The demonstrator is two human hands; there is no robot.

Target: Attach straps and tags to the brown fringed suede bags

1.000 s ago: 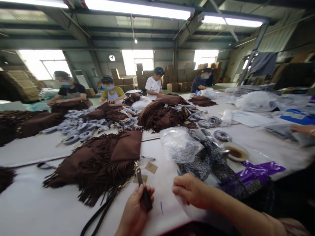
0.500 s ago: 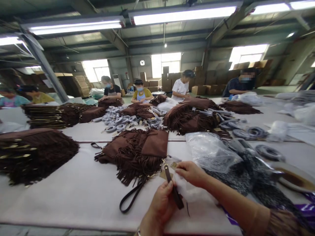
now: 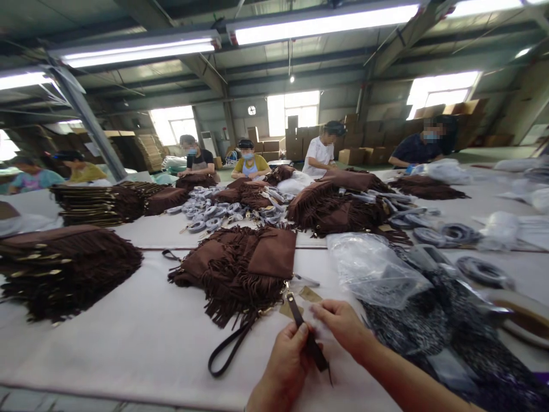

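My left hand is closed around a dark brown wrist strap. The strap's metal clasp lies at the corner of a fringed brown pouch. A thin dark end sticks out below my fingers. My right hand reaches in from the right, thumb and fingers pinched together; what they hold, if anything, I cannot make out. Just beyond its fingertips is a tan tag, and a second tan tag shows behind the strap. Another dark strap loop rests on the white tabletop.
Fringed brown pouches are stacked at left. Clear plastic and black-and-white speckled material lie at right, near a tape roll. Grey wrapped coils and more pouches cover the far table, where several people work.
My right hand has drawn slightly back from the tan tag, down and to the right. My left hand still grips the strap, shifted slightly. The view has moved a little.
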